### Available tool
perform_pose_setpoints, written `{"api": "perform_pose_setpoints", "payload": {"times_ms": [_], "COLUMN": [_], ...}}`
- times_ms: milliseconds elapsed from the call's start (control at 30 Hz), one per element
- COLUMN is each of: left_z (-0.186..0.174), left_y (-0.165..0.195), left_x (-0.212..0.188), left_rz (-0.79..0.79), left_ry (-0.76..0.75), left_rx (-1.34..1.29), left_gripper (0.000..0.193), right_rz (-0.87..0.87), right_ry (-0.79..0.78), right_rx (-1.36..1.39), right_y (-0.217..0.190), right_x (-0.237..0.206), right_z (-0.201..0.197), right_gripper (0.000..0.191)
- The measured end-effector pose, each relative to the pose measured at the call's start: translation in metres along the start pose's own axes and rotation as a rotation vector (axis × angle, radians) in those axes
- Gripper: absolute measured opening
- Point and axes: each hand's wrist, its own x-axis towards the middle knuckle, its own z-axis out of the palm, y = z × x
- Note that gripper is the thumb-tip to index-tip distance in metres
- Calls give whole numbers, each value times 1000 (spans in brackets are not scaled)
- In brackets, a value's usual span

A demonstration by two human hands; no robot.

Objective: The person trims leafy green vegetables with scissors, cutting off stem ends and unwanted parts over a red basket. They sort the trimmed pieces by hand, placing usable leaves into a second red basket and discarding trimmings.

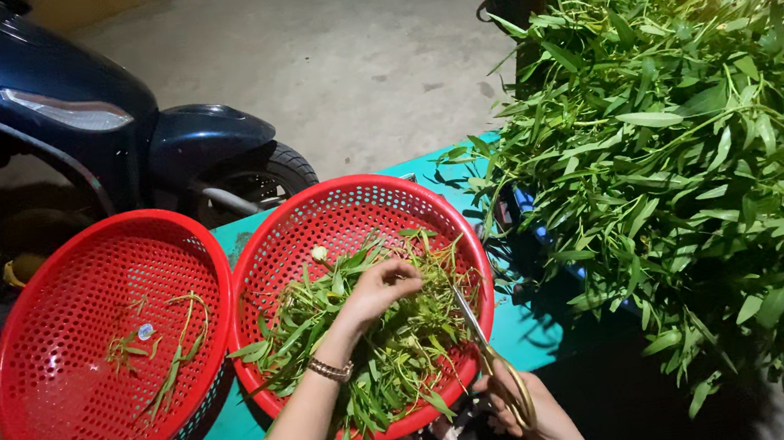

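Greens (375, 338) fill right basket (264, 253). Left hand (376, 294) pinches stems there; right hand (529, 414) grips scissors (494, 360) at basket's near rim. Better: bunch stems tight, blades clear of fingers.

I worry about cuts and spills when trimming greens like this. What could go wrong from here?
1. The scissors in the right hand point toward the left hand, which is pressed into the greens; a snip might nick a finger hidden under leaves.
2. The red basket juts past the teal table edge, so it may tip.
3. The big leaf pile overhangs and could slide off.
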Motion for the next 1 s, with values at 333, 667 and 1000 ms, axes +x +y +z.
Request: {"api": "perform_pose_setpoints", "payload": {"times_ms": [333,667,1000], "left_z": [-29,10,14], "left_y": [13,49,38], "left_x": [8,-33,-52], "left_rz": [40,-29,109], "left_ry": [172,0,-21], "left_rx": [-578,797,960], "left_gripper": [26,17,24], "right_rz": [88,114,271], "right_ry": [44,-96,-122], "right_rx": [34,44,232], "right_y": [6,25,50], "right_x": [-12,-21,-21], "right_z": [-5,0,-5], "right_gripper": [56,50,63]}}
